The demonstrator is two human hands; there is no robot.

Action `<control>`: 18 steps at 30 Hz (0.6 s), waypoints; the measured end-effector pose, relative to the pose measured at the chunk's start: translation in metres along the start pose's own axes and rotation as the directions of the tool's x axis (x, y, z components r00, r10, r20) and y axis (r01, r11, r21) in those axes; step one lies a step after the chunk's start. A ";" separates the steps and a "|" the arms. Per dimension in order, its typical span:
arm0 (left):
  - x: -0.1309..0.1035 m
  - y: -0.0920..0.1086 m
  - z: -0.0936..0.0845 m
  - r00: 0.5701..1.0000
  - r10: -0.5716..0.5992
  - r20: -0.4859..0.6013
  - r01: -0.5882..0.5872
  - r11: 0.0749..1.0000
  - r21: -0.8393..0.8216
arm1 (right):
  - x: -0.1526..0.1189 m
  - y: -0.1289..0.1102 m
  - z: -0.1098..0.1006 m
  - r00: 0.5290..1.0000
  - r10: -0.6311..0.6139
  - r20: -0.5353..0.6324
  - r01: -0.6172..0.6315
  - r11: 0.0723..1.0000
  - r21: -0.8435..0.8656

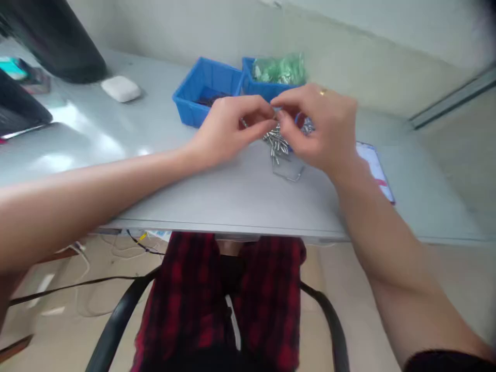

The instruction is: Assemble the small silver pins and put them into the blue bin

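Over a pile of thin metal pins (276,142), my left hand (232,126) and my right hand (320,126) meet fingertip to fingertip. Thumb and index finger of each hand are pinched together; whatever is between them is too small and blurred to name. A ring sits on a finger of my right hand. In front of the pile, a bent thin wire piece (290,178) lies on the grey table (232,199). More small metal pieces (308,125) show behind my right fingers, partly hidden.
Behind my hands stand a blue bin (186,106) with dark small parts and a second blue bin (271,91) bearing a green plastic bag (279,68). A phone (375,170) lies by my right wrist. A white case (121,89) and dark objects are at left.
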State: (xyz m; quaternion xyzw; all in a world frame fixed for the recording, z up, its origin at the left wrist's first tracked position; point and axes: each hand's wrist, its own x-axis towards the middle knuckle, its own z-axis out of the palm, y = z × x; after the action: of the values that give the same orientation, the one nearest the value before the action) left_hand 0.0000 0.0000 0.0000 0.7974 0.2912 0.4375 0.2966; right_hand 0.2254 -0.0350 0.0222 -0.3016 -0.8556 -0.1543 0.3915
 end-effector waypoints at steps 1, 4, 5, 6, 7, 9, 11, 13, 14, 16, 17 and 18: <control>0.002 -0.002 0.001 1.000 -0.006 0.015 0.006 1.000 0.006 | -0.001 0.001 0.001 0.999 0.036 0.033 -0.036 0.999 -0.005; 0.007 -0.007 0.002 0.999 -0.013 0.036 0.012 1.000 0.017 | -0.001 0.003 0.004 0.993 0.090 0.072 -0.089 0.996 -0.021; 0.008 -0.008 0.003 0.999 -0.010 0.036 0.009 1.000 0.016 | -0.001 0.002 0.004 0.993 0.096 0.064 -0.094 0.995 -0.028; 0.008 -0.007 0.003 0.999 -0.008 0.031 0.007 1.000 0.015 | 0.000 0.002 0.003 0.996 0.082 0.045 -0.081 0.996 -0.030; 0.007 -0.007 0.003 1.000 -0.006 0.022 0.005 1.000 0.014 | 0.000 0.001 0.003 0.999 0.050 0.012 -0.050 0.998 -0.028; 0.006 -0.004 0.003 1.000 0.003 0.004 -0.003 1.000 0.014 | 0.002 -0.002 0.001 1.000 0.012 -0.024 -0.013 0.999 -0.029; 0.004 -0.002 0.003 1.000 0.022 -0.002 -0.022 1.000 0.010 | 0.003 -0.003 0.000 0.998 0.056 0.005 -0.056 0.998 -0.041; 0.003 -0.001 0.003 0.999 0.039 -0.005 -0.039 0.999 0.004 | 0.002 -0.002 0.001 0.990 0.126 0.056 -0.124 0.991 -0.040; 0.003 -0.002 0.002 0.999 0.040 -0.003 -0.040 0.999 0.005 | 0.001 -0.001 0.001 0.987 0.143 0.072 -0.141 0.990 -0.031; 0.003 -0.002 0.002 0.999 0.035 0.016 -0.035 0.999 0.012 | 0.000 0.001 0.003 0.986 0.147 0.083 -0.146 0.989 -0.021; 0.003 -0.003 0.002 0.999 0.033 0.022 -0.033 0.999 0.015 | 0.000 0.001 0.004 0.986 0.147 0.085 -0.145 0.989 -0.026; 0.004 -0.003 0.002 0.999 0.034 0.024 -0.035 0.999 0.017 | 0.000 0.001 0.004 0.987 0.142 0.077 -0.140 0.990 -0.032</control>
State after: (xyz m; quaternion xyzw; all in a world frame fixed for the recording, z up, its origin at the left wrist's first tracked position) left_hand 0.0030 0.0042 -0.0014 0.8099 0.2775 0.4307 0.2856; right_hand 0.2240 -0.0321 0.0194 -0.3724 -0.8448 -0.1256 0.3631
